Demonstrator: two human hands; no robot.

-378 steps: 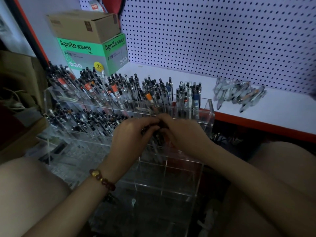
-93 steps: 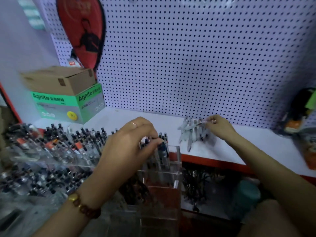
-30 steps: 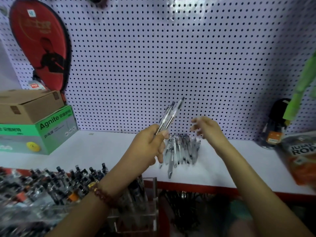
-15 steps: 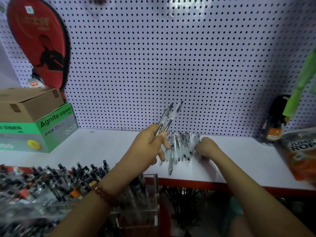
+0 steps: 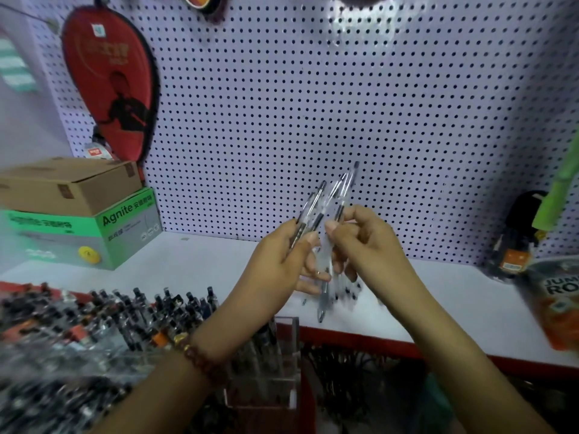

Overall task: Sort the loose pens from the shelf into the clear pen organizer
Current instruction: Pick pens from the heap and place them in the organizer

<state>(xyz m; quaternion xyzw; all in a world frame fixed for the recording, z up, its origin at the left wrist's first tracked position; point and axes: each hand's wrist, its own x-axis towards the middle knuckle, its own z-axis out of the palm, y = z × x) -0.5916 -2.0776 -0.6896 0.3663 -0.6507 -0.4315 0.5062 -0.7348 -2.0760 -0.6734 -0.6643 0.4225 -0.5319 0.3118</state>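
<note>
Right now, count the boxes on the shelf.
2: the brown cardboard box sits on the green Agnite box, both at the left end of the shelf; more may lie out of frame.

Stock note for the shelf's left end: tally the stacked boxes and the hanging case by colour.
Brown box: 1
Green box: 1
Red case: 1
Total: 3
</note>
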